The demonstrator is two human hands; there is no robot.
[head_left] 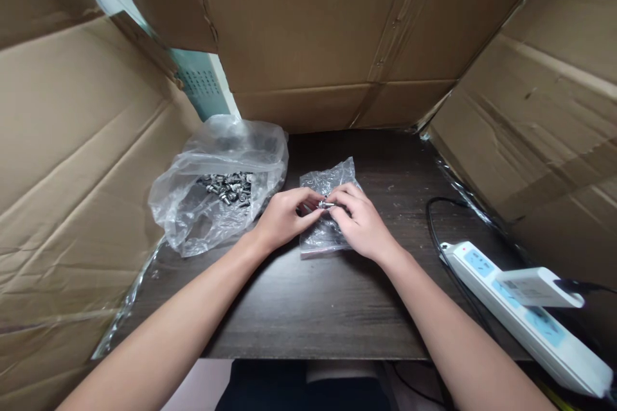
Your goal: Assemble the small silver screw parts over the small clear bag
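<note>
Between the fingertips of both hands is a small metal bolt, lying roughly sideways. My left hand pinches its left end with thumb and forefinger. The other end is pinched by my right hand, whose fingers partly cover the shank. Beneath both hands lies a small clear plastic bag, flat on the dark table; its contents are hard to make out. Left of my hands, a larger open clear plastic bag holds a heap of metal bolts.
Cardboard walls enclose the dark wooden table at the back and both sides. On the right lies a white power strip with a white adapter plugged in. A black cable loops beside it.
</note>
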